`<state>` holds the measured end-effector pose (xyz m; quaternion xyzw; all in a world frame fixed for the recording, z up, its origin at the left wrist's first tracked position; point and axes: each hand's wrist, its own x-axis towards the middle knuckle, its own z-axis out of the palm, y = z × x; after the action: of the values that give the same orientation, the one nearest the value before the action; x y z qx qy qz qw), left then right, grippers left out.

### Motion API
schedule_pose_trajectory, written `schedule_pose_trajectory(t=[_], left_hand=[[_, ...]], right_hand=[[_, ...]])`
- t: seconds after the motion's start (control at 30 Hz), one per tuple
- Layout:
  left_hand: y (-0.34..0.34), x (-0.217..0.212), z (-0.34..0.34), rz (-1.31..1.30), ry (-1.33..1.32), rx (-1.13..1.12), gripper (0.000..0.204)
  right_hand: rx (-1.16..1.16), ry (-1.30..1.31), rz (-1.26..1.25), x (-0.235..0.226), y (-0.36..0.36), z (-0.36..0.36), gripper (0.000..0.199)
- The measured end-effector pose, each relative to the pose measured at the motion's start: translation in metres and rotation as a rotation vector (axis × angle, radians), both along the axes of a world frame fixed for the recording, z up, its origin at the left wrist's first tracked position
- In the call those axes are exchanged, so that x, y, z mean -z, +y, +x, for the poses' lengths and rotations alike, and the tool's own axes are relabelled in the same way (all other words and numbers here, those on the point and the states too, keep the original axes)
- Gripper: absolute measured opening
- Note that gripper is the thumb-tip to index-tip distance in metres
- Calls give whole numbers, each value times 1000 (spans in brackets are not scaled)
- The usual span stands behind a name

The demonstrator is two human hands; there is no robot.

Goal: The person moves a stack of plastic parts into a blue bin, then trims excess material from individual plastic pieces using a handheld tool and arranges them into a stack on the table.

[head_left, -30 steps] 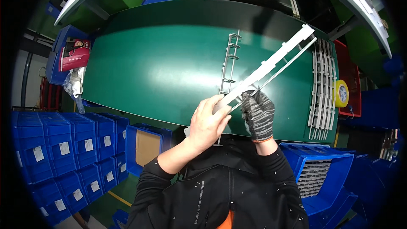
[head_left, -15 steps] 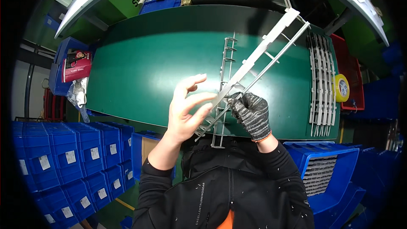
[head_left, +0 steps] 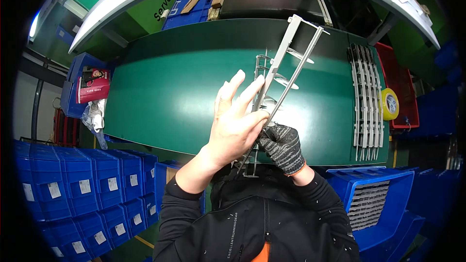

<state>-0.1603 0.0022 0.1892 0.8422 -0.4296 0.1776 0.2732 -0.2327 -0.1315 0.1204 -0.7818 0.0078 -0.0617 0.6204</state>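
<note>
A long, ladder-like metal frame (head_left: 282, 51), made of a flat bar and a thin rod joined by oval cross-pieces, slants up and away from me over the table. Its lower end is gripped by my right hand (head_left: 283, 150), in a dark striped knit glove with fingers closed. My bare left hand (head_left: 233, 126) lies against the flat bar, fingers stretched and apart, thumb reaching toward the rod. Beneath it, a second ladder-like frame (head_left: 257, 69) rests on the green table (head_left: 170, 92), partly hidden by my left hand and the raised frame.
Several similar frames lie side by side (head_left: 366, 102) at the table's right, beside a yellow tape roll (head_left: 390, 104) and a red bin (head_left: 404, 87). Blue bins (head_left: 87, 184) are stacked lower left; a blue crate (head_left: 395, 204) holding grey parts stands lower right. A red package (head_left: 94, 87) sits left.
The raised frame has swung to a steeper angle, its far end moving left. My left hand has moved right and up against the flat bar. My right hand has shifted slightly nearer to me.
</note>
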Motion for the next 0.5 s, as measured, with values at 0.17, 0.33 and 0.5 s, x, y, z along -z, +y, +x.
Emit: schedule_pose_trajectory(t=[0.17, 0.33, 0.5], left_hand=[[2, 4, -2, -10, -63, -49, 13], [0, 12, -1, -128, -205, -148, 14], [-2, 4, -1, -119, -142, -125, 14]], right_hand=[[-3, 11, -10, 0, 1, 0, 16], [-3, -48, -9, -8, 3, 0, 11], [4, -11, -5, -6, 2, 0, 14]])
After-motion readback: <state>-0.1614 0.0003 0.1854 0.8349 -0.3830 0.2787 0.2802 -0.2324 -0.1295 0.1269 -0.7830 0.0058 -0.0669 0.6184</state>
